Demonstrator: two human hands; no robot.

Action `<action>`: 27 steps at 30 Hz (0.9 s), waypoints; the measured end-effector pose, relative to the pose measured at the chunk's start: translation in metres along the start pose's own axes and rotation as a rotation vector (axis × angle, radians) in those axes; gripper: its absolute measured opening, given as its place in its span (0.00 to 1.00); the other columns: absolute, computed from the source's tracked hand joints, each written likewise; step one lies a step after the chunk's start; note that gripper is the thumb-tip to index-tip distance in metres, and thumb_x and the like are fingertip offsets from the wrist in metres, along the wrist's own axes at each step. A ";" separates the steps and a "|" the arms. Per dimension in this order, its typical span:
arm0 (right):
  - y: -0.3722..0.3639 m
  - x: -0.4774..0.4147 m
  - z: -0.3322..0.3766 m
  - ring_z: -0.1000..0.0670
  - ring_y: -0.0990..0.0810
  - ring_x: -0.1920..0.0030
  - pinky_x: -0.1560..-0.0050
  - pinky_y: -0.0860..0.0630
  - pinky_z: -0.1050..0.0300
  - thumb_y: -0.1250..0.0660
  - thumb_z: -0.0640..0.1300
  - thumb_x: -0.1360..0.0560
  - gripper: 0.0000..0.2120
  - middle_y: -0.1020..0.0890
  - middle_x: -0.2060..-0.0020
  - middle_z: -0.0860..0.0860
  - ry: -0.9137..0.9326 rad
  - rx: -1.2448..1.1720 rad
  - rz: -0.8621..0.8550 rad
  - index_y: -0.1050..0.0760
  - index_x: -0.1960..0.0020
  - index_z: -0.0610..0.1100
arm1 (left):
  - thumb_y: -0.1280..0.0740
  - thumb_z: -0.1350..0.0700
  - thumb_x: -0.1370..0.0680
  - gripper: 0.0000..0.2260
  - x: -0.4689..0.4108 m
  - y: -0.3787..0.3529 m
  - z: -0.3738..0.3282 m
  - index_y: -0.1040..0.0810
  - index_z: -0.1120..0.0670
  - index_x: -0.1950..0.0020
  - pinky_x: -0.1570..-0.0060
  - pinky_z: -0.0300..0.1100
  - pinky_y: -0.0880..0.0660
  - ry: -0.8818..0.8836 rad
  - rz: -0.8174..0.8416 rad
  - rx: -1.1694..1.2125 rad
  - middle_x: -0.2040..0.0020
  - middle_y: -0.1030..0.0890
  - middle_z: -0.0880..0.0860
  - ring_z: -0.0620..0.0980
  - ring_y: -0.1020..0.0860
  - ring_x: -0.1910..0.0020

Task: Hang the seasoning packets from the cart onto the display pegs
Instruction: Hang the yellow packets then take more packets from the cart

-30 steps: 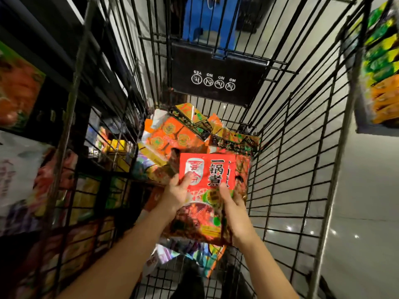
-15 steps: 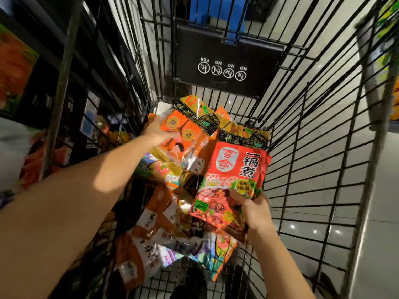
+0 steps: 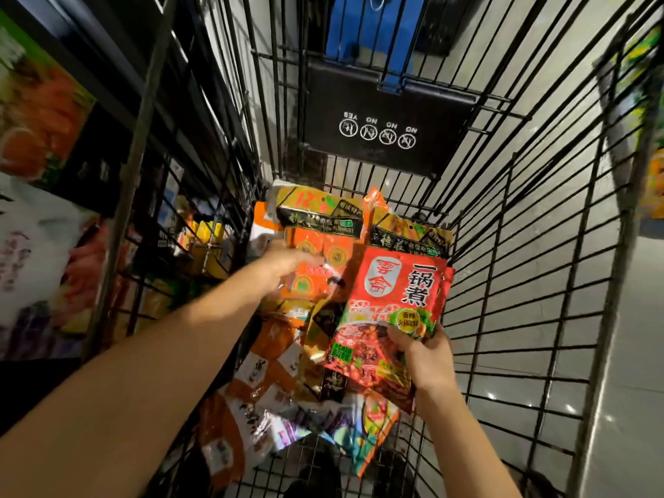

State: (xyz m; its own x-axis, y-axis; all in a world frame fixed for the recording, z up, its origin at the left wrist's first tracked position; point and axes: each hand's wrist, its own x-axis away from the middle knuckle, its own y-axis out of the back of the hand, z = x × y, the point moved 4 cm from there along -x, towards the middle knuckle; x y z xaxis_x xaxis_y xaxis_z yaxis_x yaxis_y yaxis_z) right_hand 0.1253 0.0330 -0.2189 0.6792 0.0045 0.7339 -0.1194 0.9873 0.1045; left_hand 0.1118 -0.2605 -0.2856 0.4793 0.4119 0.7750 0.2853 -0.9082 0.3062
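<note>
The right hand [image 3: 425, 357] grips a red seasoning packet [image 3: 395, 292] low down. The left hand [image 3: 284, 264], apart from it, touches an orange packet [image 3: 309, 282]; whether it grips is unclear.

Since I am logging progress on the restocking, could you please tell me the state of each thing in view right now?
Red packet: held upright above the pile, gripped near its bottom by the right hand.
Orange packet: lying on the pile, left hand on it; grip unclear through blur.
Other packets: loose heap, not yet taken out.
Cart: holding all the loose packets.
</note>
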 end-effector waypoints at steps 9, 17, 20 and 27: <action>0.002 0.038 0.050 0.48 0.14 0.47 0.39 0.19 0.41 0.26 0.32 0.25 0.24 0.14 0.46 0.51 0.187 0.102 0.099 0.26 0.33 0.45 | 0.20 0.57 0.28 0.17 0.125 0.043 -0.001 0.19 0.55 0.41 0.39 0.51 0.22 -0.338 -0.234 0.105 0.47 0.14 0.50 0.48 0.16 0.48; -0.006 0.106 0.132 0.48 0.16 0.44 0.37 0.21 0.40 0.21 0.46 0.28 0.26 0.15 0.45 0.53 0.516 0.366 0.366 0.27 0.34 0.49 | 0.25 0.54 0.23 0.36 0.285 0.070 -0.016 0.40 0.53 0.20 0.42 0.43 0.31 -0.481 -0.585 0.040 0.37 0.22 0.53 0.56 0.22 0.38; -0.004 0.144 0.160 0.46 0.18 0.40 0.35 0.23 0.44 0.21 0.50 0.29 0.31 0.17 0.41 0.51 0.642 0.410 0.477 0.28 0.30 0.46 | 0.21 0.49 0.28 0.41 0.357 0.077 -0.013 0.41 0.51 0.21 0.39 0.52 0.24 -0.520 -0.750 0.056 0.42 0.21 0.48 0.54 0.20 0.42; -0.005 0.263 0.221 0.55 0.19 0.55 0.56 0.27 0.67 0.24 0.35 0.26 0.16 0.21 0.57 0.59 0.852 0.395 0.804 0.25 0.46 0.51 | 0.20 0.62 0.31 0.38 0.533 0.077 -0.006 0.31 0.35 0.29 0.44 0.42 0.21 -0.701 -1.085 0.352 0.43 0.17 0.49 0.39 0.19 0.50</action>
State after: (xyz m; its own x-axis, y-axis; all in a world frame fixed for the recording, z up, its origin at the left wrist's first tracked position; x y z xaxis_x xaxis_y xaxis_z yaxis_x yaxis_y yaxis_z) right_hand 0.1447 -0.0061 0.1223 0.5492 0.8352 0.0281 -0.8305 0.5417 0.1300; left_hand 0.3840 -0.1116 0.1544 0.1672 0.9550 -0.2450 0.9366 -0.0763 0.3419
